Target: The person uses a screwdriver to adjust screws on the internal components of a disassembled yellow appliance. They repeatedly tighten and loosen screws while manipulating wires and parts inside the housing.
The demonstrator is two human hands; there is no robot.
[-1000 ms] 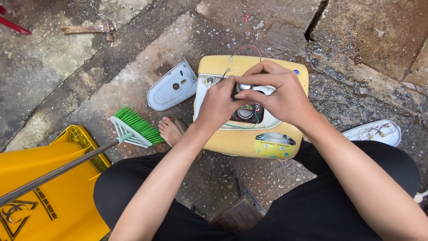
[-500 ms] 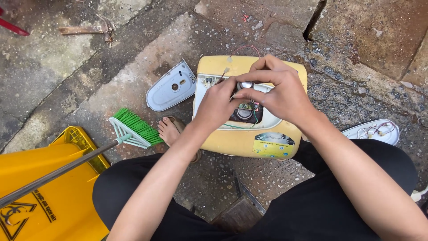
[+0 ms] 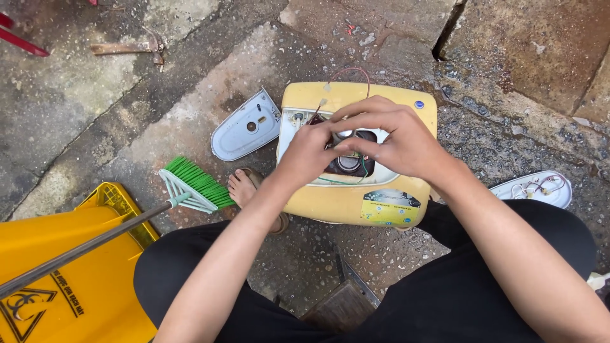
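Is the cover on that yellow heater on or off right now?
Off. The yellow casing has its bay exposed, wires and round parts showing under both hands, and the grey cover lies apart on the ground beside it.

We log three markings, all placed relative to the yellow appliance casing (image 3: 356, 197) at centre. One: a rectangular sticker label (image 3: 389, 208) on the casing's near face, toward its right end, yellow and green with a pale band and dark print. Two: a small round blue badge (image 3: 419, 105) on the casing's top, at the far right corner. Three: a black triangular hazard sign (image 3: 22, 305) printed on a yellow bin (image 3: 70, 279), well to the casing's left and nearer us. We see no screens or packages.
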